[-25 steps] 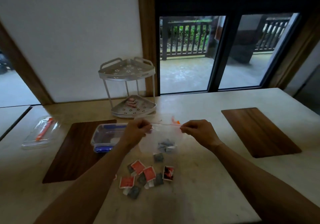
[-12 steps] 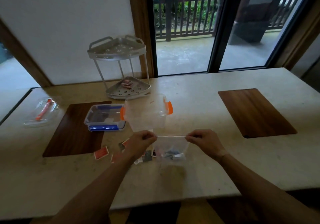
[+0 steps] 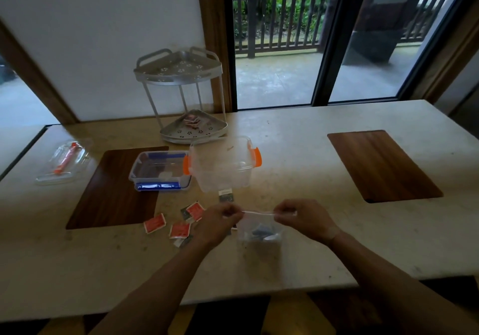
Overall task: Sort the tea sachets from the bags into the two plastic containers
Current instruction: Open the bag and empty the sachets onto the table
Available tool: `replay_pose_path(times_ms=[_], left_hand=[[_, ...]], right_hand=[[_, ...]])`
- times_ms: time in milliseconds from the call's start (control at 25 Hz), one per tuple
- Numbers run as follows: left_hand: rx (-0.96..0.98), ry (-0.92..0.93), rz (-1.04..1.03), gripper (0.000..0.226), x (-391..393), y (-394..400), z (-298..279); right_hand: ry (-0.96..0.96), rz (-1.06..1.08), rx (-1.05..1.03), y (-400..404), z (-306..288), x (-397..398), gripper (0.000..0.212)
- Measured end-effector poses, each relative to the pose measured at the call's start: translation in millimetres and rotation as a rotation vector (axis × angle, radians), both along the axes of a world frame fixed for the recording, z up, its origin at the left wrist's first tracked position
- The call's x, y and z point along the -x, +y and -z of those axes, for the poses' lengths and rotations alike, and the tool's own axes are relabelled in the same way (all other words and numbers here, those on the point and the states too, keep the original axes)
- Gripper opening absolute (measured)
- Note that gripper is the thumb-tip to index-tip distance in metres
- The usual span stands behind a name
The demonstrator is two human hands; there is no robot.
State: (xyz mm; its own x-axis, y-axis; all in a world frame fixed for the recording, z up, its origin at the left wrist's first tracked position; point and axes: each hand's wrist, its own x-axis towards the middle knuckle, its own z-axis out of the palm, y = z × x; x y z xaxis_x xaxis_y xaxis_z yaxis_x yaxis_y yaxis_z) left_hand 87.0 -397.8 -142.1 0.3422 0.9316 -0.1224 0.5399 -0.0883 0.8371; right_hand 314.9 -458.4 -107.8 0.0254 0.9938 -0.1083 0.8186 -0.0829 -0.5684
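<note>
A clear zip bag [image 3: 260, 232] with a few dark sachets inside hangs just above the table. My left hand [image 3: 217, 220] pinches its top edge at the left and my right hand [image 3: 302, 217] pinches it at the right. Several red sachets [image 3: 178, 227] and dark sachets [image 3: 226, 196] lie loose on the table left of the bag. Behind them stand a clear container with orange clips [image 3: 223, 165] and a lower clear container with blue trim [image 3: 160, 170].
A two-tier metal corner rack [image 3: 186, 96] holding some sachets stands by the wall. A clear lid with an orange handle [image 3: 64, 160] lies far left. Two wooden mats [image 3: 381, 165] are set into the stone table [image 3: 285, 262].
The view tilted down and back, so the table's near edge shows. Both hands, still holding the bag, came nearer to me, away from the containers.
</note>
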Motion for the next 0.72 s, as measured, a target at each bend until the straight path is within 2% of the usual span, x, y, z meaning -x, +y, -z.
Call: replay_pose_path(times_ms=[160, 280, 320, 440, 520, 720], left_hand=[[-0.045, 0.058, 0.005, 0.013, 0.7, 1.0, 1.1], [-0.149, 0.058, -0.245, 0.014, -2.0, -9.6, -4.4], [-0.119, 0.042, -0.269, 0.013, -3.6, -15.5, -6.9], [0.291, -0.037, -0.100, 0.033, -13.0, -31.6, -15.5], [0.492, -0.078, -0.072, 0.041, -16.4, -35.0, -18.9], [0.581, -0.145, -0.067, 0.021, -8.9, -35.6, -13.8]], right_hand=[[-0.077, -0.087, 0.026, 8.8, -6.2, 21.4, 0.018], [-0.001, -0.049, 0.027, 7.6, -0.4, 31.1, 0.016], [0.025, -0.026, 0.017, 5.6, 3.1, 34.1, 0.015], [0.075, -0.011, -0.008, 0.2, 9.7, 43.8, 0.012], [0.111, -0.040, 0.008, -3.6, 11.6, 48.1, 0.014], [0.186, -0.053, 0.145, -9.1, 19.2, 50.4, 0.017]])
